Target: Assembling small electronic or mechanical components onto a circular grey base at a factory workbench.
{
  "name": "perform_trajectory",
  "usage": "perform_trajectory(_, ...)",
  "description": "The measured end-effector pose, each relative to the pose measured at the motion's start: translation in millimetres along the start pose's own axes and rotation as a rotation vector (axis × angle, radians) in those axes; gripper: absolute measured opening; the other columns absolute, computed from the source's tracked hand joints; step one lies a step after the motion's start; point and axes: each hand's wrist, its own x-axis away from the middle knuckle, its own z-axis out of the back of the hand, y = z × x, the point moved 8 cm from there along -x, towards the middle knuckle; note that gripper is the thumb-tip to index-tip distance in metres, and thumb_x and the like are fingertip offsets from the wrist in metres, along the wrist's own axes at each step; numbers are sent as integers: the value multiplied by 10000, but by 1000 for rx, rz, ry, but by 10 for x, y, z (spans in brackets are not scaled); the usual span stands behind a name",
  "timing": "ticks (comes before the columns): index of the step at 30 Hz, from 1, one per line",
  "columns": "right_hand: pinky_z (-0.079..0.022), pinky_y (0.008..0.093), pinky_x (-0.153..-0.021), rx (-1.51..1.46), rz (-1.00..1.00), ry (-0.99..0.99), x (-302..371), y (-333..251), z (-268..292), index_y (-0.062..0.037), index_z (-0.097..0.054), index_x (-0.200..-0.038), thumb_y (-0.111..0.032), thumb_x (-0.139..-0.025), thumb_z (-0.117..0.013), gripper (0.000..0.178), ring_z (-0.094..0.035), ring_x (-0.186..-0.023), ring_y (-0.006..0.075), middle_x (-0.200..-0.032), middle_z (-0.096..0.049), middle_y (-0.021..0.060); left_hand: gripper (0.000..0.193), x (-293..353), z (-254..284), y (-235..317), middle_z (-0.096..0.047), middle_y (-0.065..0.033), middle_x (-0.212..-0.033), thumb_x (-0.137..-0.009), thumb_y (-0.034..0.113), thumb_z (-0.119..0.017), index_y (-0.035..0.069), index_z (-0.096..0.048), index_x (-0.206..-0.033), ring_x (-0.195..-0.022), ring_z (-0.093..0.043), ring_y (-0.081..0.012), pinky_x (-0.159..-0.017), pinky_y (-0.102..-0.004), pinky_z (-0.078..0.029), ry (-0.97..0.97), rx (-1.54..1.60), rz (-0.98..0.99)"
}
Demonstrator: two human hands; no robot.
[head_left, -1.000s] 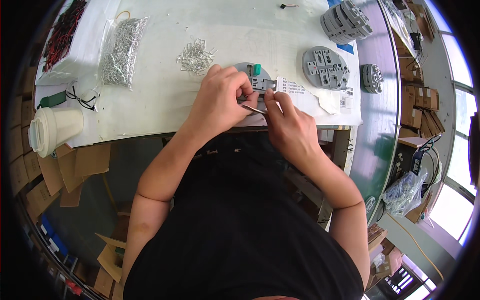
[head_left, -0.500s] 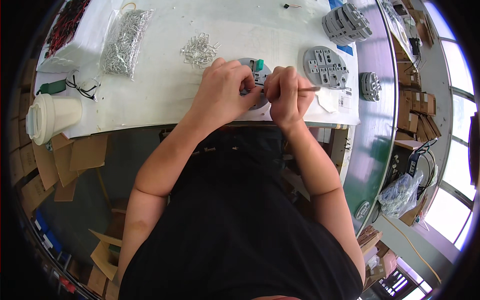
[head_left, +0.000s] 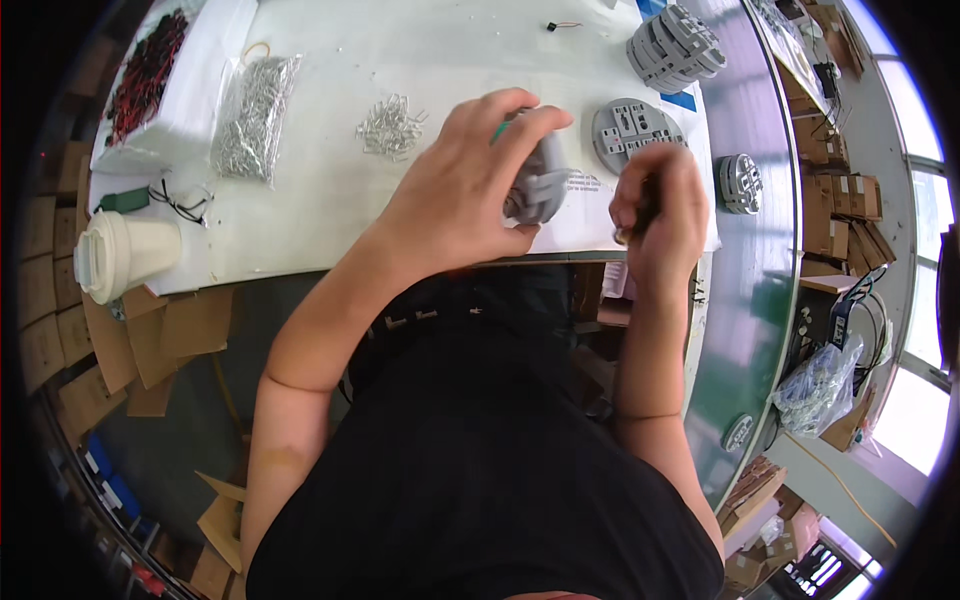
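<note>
My left hand [head_left: 455,185] is wrapped round a round grey plastic disc [head_left: 545,185], thumb below and fingers over the top. The disc is tipped up on its edge above the white table, and a bit of a green block [head_left: 502,130] on it shows between my fingers. To the right, my right hand [head_left: 678,215], smeared by motion, is closed round a slim dark tool [head_left: 648,200] with a yellowish tip; its kind is unclear. Behind that hand lies another grey disc [head_left: 622,128] with small slotted parts on its face, partly covered by the hand.
Small bent metal pins [head_left: 390,127] lie heaped at mid-table, with a clear bag [head_left: 258,120] of more to the left. A white box [head_left: 215,70] holds red and black wires. Stacked grey discs [head_left: 675,50] stand far right. A cream bucket [head_left: 130,250] is at the left edge.
My left hand has lifted and tipped the disc, which lay flat before. My right hand has moved away from it to the right, with the tool turned in its grip.
</note>
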Motion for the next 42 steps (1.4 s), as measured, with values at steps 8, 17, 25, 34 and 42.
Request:
perform_trajectory(8,-494,430,-617,1342,273,-276,134,156,-182,-11,-657,-897,-208,-1048,-675,249,-641,-669,326,-841,-671,145,1002,544,-220,-293,-477,-202,-1497,-703,307,-989,160,-498,-1564,-1417,-478,-403,-1096,-469,-514,52,-9,74)
perform_trajectory(17,-519,522,-625,1647,127,-543,-48,266,-389,-25,-651,-808,-298,-1027,-669,351,-656,-683,439,-733,-677,190,965,329,-278,-528,-699,-159,-1032,-740,452,-957,84,-556,-1537,-1056,-670,-318,-949,-432,-539,-162,160,346)
perform_trajectory(25,-523,537,-645,1655,-9,-635,-80,383,-304,-26,-689,-800,-295,-1032,-655,357,-658,-694,451,-695,-674,206,1064,324,-297,-562,-654,-103,-875,-719,640,-892,61,-549,-1543,-850,-609,-288,-848,-417,-514,-135,111,201)
perform_trajectory(34,-527,540,-674,1609,-26,-665,-87,390,-301,-37,-714,-817,-289,-1036,-643,341,-664,-716,450,-707,-680,206,1058,306,-298,-532,-664,-98,-896,-734,649,-864,51,-541,-1545,-862,-604,-284,-859,-414,-502,-129,91,172)
perform_trajectory(42,-474,557,-652,1587,14,-689,-93,420,-322,-21,-661,-805,-279,-1041,-644,350,-622,-704,465,-688,-644,217,1065,304,-296,-522,-657,-91,-897,-737,640,-864,43,-528,-1553,-863,-598,-279,-856,-415,-499,-136,80,161)
